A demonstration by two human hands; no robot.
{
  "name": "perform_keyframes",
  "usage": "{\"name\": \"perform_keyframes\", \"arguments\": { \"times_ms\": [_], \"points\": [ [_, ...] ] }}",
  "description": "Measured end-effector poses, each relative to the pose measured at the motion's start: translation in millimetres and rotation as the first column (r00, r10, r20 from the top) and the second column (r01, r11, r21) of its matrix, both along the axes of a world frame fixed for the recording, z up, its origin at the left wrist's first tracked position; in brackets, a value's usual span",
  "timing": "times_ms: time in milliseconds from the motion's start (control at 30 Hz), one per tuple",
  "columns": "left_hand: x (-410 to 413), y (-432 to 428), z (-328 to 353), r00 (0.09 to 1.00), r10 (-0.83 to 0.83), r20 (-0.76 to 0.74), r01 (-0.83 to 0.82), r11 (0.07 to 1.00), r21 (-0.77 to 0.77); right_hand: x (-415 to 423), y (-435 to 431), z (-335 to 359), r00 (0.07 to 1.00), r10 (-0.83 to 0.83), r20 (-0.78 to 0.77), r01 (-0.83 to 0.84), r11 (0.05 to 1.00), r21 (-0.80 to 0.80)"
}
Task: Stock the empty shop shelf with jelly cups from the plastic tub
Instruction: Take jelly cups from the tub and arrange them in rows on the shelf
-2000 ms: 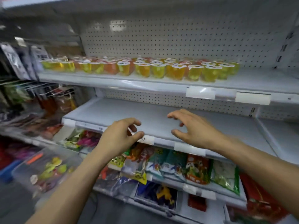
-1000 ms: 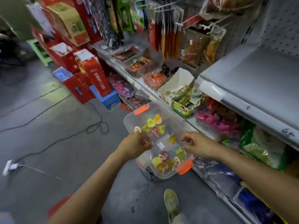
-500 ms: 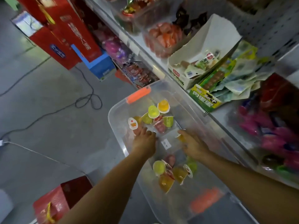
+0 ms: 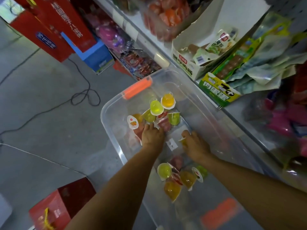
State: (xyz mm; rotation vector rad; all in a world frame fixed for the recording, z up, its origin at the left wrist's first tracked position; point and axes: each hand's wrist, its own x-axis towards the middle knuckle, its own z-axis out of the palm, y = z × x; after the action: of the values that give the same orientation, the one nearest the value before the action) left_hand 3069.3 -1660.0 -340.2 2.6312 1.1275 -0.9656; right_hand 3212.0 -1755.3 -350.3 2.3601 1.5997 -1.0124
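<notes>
A clear plastic tub point(image 4: 106, 123) with orange handles point(image 4: 137, 89) stands on the floor beside the shelving. Jelly cups lie in it in two loose groups: a far group point(image 4: 156, 107) of yellow, green and red cups, and a near group point(image 4: 172, 188). My left hand point(image 4: 152, 136) reaches into the far group, its fingers curled down over a red jelly cup point(image 4: 137, 132). My right hand point(image 4: 195, 146) is at the tub's middle and pinches a yellow jelly cup point(image 4: 183, 141) at its fingertips. The empty shelf is out of view.
The low shelf edge point(image 4: 162, 59) with snack packs and an open carton point(image 4: 186, 63) overhangs the tub's right side. Red gift boxes point(image 4: 66, 25) and a blue box point(image 4: 98, 58) stand at the back left, another red box point(image 4: 54, 208) sits near left, and cables point(image 4: 84, 97) cross the floor.
I turned from the empty shelf down to the tub. Both hands went into it: the left now covers a red cup, the right has closed on a yellow cup.
</notes>
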Motion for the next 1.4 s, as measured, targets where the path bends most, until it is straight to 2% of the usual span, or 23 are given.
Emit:
{"name": "perform_keyframes", "arguments": {
  "times_ms": [100,200,333,467,600,800,933,1033,1400],
  "points": [
    [0.3,-6.8,22.8,0.979,0.179,0.094,-0.170,0.981,-0.096,2.8,-10.8,18.8,0.993,-0.093,-0.067,0.094,0.995,0.013],
    [-5.1,-19.6,55.4,0.882,0.419,0.214,-0.352,0.890,-0.290,1.5,-22.1,46.2,0.978,-0.177,-0.109,0.181,0.983,0.027],
    [-21.0,-49.8,105.8,0.794,0.508,0.334,-0.388,0.846,-0.365,-6.5,-43.0,95.9,0.957,-0.252,-0.141,0.264,0.962,0.072],
    [-43.9,-91.9,169.6,0.700,0.548,0.458,-0.385,0.830,-0.404,-20.6,-82.2,159.4,0.939,-0.277,-0.203,0.316,0.928,0.199],
    [-71.8,-146.3,239.1,0.567,0.521,0.638,-0.289,0.851,-0.437,-37.0,-140.7,230.2,0.910,-0.280,-0.307,0.376,0.868,0.323],
    [-91.3,-216.1,317.9,0.616,0.345,0.709,-0.174,0.936,-0.305,-54.4,-230.8,307.1,0.895,-0.295,-0.334,0.426,0.788,0.446],
    [-83.9,-253.0,360.9,0.566,0.318,0.761,-0.118,0.944,-0.307,-56.4,-279.7,348.4,0.892,-0.309,-0.330,0.442,0.753,0.487],
    [-73.1,-280.5,390.3,0.522,0.274,0.808,-0.060,0.957,-0.285,-49.9,-315.2,381.3,0.884,-0.315,-0.344,0.463,0.693,0.553],
    [18.7,-413.5,497.3,0.518,-0.013,0.855,0.239,0.962,-0.130,4.5,-495.4,497.4,0.845,-0.461,-0.269,0.499,0.504,0.705]
  ]
}}
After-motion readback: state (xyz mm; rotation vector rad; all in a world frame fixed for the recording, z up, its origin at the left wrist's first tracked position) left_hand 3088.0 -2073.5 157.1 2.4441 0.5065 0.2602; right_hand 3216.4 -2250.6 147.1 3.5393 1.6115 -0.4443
